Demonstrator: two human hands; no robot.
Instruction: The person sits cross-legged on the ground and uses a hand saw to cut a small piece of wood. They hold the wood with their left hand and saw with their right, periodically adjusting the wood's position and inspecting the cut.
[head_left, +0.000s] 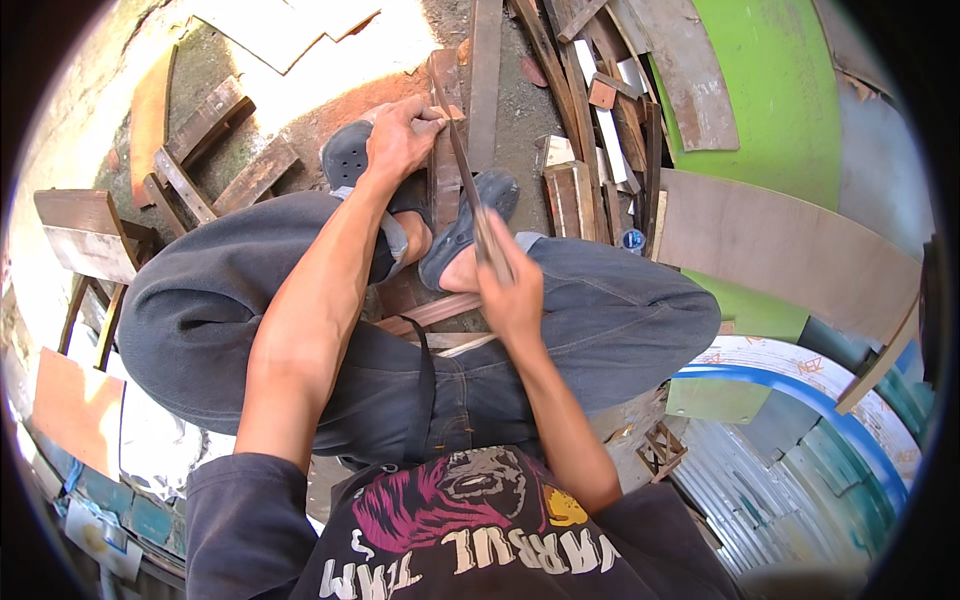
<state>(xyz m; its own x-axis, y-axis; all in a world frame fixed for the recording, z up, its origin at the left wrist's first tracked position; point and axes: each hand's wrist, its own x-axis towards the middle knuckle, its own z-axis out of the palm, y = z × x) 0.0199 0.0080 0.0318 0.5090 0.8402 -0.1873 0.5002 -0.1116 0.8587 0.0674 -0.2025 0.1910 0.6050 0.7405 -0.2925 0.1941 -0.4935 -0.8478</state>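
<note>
My right hand (510,295) is closed around the handle of a long-bladed hand tool (463,160). Its narrow dark blade shows almost edge-on and points away from me, so I cannot tell whether it has teeth. Motion smears the handle and the fingers. Farther off, my left hand (400,140) is closed, its fingertips on a small light-brown wood piece (447,113) beside the blade's far part. Under them a dark wooden board (442,175) runs away from me between my feet, which wear dark clogs (347,152).
Wood offcuts (205,125) lie scattered on the left. Several long strips (605,120) are piled on the right, near a bright green panel (780,100) and a curved brown board (780,235). Corrugated metal sheet (735,490) lies lower right. A long plank (486,80) stretches ahead.
</note>
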